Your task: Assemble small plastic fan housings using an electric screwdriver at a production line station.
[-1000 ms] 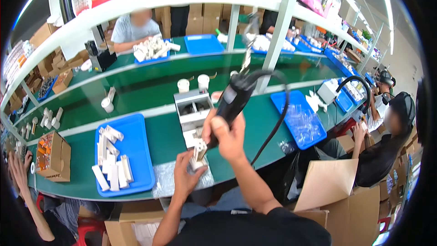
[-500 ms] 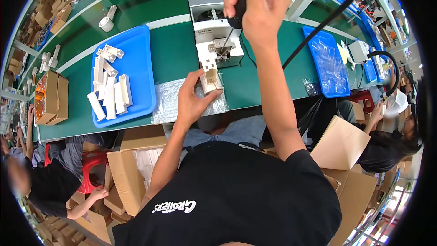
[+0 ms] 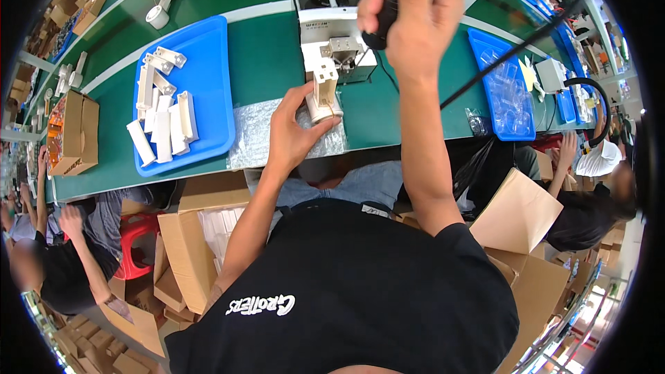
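Note:
My left hand (image 3: 289, 130) is closed around the round base of a white plastic lamp housing (image 3: 325, 90), which stands upright on bubble wrap (image 3: 260, 135) at the bench's near edge. A thin wire shows by its base. Raised to the right, my right hand (image 3: 419, 31) grips a black corded electric screwdriver (image 3: 378, 36), pointing down and left; its upper part runs out of view. Its bit is hard to make out beside the metal screw feeder (image 3: 329, 28), which stands just beyond the housing.
Left of me, a blue tray (image 3: 220, 90) holds several white housings. At right lies another blue tray (image 3: 528, 128) with clear plastic parts. The screwdriver's black cord (image 3: 499, 62) crosses the right side. Open cardboard boxes (image 3: 187, 256) stand beside me; co-workers sit on both sides.
My right hand and the screwdriver have moved right, drawing the bit away from the feeder's front. My left hand still holds the housing. The view has shifted slightly.

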The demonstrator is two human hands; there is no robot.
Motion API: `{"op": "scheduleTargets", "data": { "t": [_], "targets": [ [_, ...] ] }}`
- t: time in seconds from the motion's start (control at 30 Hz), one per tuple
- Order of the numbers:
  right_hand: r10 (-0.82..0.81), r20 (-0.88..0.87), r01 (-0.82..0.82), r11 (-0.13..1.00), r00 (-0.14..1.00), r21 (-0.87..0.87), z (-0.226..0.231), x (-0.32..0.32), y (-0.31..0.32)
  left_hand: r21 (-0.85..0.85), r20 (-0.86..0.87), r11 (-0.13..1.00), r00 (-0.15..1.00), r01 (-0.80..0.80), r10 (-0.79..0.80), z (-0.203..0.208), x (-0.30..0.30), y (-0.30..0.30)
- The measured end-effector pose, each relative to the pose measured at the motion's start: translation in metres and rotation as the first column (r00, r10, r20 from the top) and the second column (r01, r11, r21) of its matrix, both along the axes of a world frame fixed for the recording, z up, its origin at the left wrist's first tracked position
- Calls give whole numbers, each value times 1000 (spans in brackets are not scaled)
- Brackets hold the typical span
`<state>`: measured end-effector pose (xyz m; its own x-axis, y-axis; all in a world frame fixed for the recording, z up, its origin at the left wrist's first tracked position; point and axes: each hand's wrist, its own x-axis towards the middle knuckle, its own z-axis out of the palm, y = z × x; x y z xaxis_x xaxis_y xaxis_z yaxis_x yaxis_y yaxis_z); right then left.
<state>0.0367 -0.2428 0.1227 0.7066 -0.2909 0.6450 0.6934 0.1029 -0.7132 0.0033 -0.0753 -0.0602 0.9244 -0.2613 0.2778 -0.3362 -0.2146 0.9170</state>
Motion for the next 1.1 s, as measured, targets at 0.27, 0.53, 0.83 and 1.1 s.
{"op": "scheduleTargets", "data": {
  "t": [0.27, 0.53, 0.83, 1.1],
  "targets": [
    [30, -32, -30, 999, 999, -11, 2, -34, 27, 22, 12, 1000, 1000, -6, 5, 1, 2, -3],
    [143, 257, -95, 977, 956, -191, -23, -8, 18, 20, 2, 1000, 1000, 3, -3, 3, -1, -2],
    [171, 226, -117, 965, 959, -235, -29, -5, 16, -17, 11, 1000, 1000, 15, -15, 1, 1, 0],
    [182, 173, -167, 981, 968, -100, -16, -15, 16, 5, -9, 1000, 1000, 17, -17, 6, 1, -3]
  ]
}}
